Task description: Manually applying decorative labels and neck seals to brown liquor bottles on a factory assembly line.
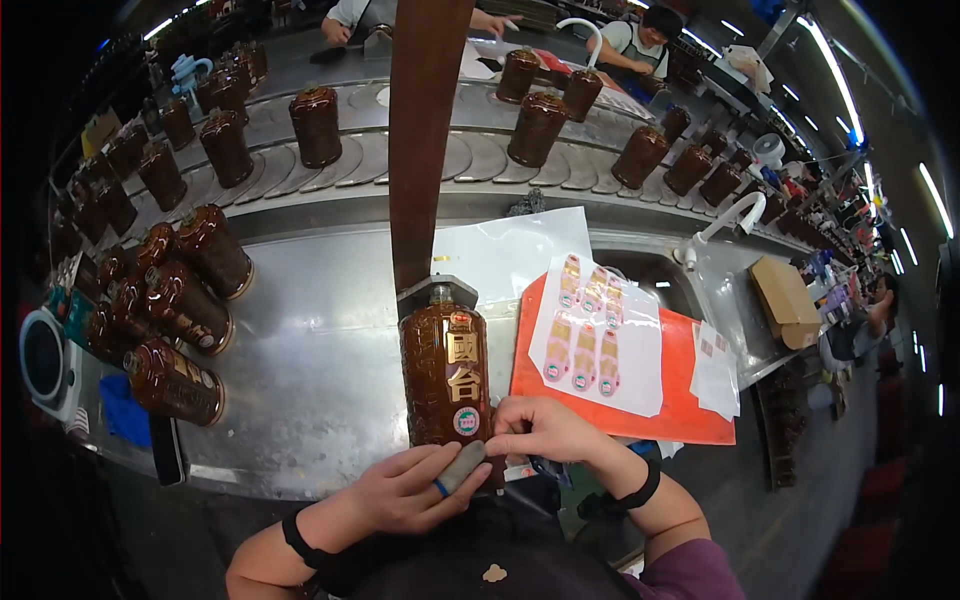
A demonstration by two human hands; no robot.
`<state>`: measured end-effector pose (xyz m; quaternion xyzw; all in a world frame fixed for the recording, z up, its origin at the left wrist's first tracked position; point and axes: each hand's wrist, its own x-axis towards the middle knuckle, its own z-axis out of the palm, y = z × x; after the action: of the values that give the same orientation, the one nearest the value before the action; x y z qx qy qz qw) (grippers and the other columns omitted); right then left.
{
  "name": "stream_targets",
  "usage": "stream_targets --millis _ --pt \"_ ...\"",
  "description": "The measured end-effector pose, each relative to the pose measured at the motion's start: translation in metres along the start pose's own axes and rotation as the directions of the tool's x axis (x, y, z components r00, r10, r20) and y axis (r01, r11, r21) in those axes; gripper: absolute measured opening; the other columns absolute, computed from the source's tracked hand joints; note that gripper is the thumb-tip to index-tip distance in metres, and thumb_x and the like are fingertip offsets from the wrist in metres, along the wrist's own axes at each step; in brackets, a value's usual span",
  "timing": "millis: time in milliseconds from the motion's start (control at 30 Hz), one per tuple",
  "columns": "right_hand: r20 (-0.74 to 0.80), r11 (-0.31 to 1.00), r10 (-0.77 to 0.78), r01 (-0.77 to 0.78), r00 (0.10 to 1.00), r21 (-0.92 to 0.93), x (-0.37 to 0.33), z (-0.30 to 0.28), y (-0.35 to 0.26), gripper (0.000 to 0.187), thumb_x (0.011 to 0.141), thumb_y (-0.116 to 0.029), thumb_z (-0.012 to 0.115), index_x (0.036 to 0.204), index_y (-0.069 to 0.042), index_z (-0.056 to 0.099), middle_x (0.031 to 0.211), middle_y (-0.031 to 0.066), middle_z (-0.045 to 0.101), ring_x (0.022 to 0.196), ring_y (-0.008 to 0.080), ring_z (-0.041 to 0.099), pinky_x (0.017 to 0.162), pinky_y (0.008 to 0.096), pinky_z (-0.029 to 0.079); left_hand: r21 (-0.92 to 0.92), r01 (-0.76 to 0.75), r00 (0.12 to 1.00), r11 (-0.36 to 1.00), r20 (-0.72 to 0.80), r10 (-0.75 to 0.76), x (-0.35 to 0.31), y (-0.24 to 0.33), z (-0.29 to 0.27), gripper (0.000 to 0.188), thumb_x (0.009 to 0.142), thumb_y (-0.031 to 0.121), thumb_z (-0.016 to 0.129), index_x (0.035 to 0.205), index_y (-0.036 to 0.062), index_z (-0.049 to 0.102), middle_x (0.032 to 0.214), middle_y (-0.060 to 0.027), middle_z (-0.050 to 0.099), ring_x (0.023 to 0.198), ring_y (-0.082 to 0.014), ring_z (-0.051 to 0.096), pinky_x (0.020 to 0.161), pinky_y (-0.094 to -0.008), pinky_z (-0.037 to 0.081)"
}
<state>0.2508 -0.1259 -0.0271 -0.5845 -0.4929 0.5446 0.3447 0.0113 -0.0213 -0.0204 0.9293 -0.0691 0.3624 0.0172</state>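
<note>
A brown glossy bottle (444,385) with raised gold characters lies in the middle, its neck pointing away from me. On its lower front is a round pink and green label (467,421). At the bottle's near end, my left hand (415,488) is closed, fingers bunched together. A grey cover with a blue band, apparently a finger cot (461,467), sits on one of its fingers. My right hand (540,430) pinches thumb and forefinger close to the label and that grey fingertip. Whatever either hand holds is hidden or too small to make out.
Several similar bottles (190,300) lie or stand at the left. A sticker sheet (590,350) rests on a red board (520,370) at the right. Beyond, a conveyor (360,160) carries more bottles behind a brown post (420,130). A sink with a white tap (715,230) and cardboard box (783,300) are at the right.
</note>
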Motion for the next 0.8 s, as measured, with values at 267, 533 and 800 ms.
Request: stream_targets --millis 267,533,800 --pt "0.012 0.995 0.096 -0.096 0.995 0.0 0.0 0.0 -0.004 0.023 0.088 -0.017 0.077 0.08 -0.001 0.062 0.081 0.0006 0.056 0.066 0.0073 0.059 0.058 0.0242 0.044 -0.023 0.022 1.0 0.999 0.013 -0.022 -0.004 -0.001 -0.009 0.027 0.089 0.02 0.064 0.113 0.0117 0.073 0.1 -0.0009 0.068 0.107 -0.02 0.063 0.089 -0.0313 0.057" --pt "0.012 0.996 0.095 -0.095 0.995 0.001 0.001 0.001 -0.001 0.022 0.087 -0.016 0.078 0.08 -0.002 0.063 0.078 -0.0007 0.056 0.065 0.0065 0.056 0.057 0.0236 0.043 -0.027 -0.031 0.999 0.999 0.015 0.032 -0.004 -0.002 -0.007 0.025 0.088 0.017 0.065 0.111 0.0116 0.074 0.099 -0.0014 0.067 0.107 -0.019 0.063 0.089 -0.0306 0.057" --pt "-0.047 0.992 0.099 -0.095 0.994 0.082 0.003 0.006 0.003 0.028 0.085 -0.03 0.08 0.076 -0.007 0.066 0.06 -0.0029 0.056 0.055 0.0042 0.048 0.049 0.0237 0.036 -0.053 0.019 0.999 0.998 -0.039 -0.022 0.006 0.002 0.001 0.028 0.085 0.021 0.068 0.11 0.0123 0.074 0.095 0.0004 0.065 0.103 -0.0184 0.061 0.086 -0.0301 0.055"
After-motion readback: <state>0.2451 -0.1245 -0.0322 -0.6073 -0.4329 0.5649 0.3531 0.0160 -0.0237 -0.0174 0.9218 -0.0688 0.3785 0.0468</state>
